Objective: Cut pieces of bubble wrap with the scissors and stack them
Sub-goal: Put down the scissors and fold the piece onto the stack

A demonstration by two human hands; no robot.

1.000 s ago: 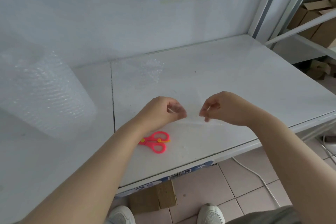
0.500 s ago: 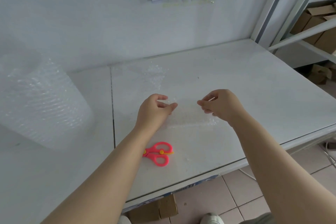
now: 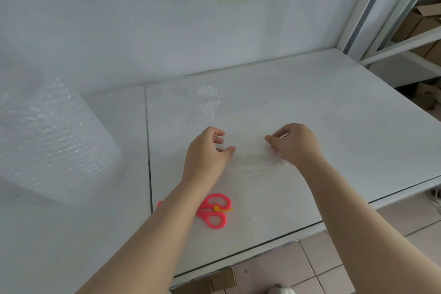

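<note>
Pink scissors (image 3: 214, 211), white table (image 3: 334, 126)

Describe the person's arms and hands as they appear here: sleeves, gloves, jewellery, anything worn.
Both forearms are bare up to the frame edge; no sleeves show. The left hand and right hand wear no gloves, and no rings, watch or bracelets are visible. Nails look short and unpainted where visible.

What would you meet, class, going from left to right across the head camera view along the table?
Bubble wrap roll → left hand → cut piece of bubble wrap → right hand → shelving with cardboard boxes.
</note>
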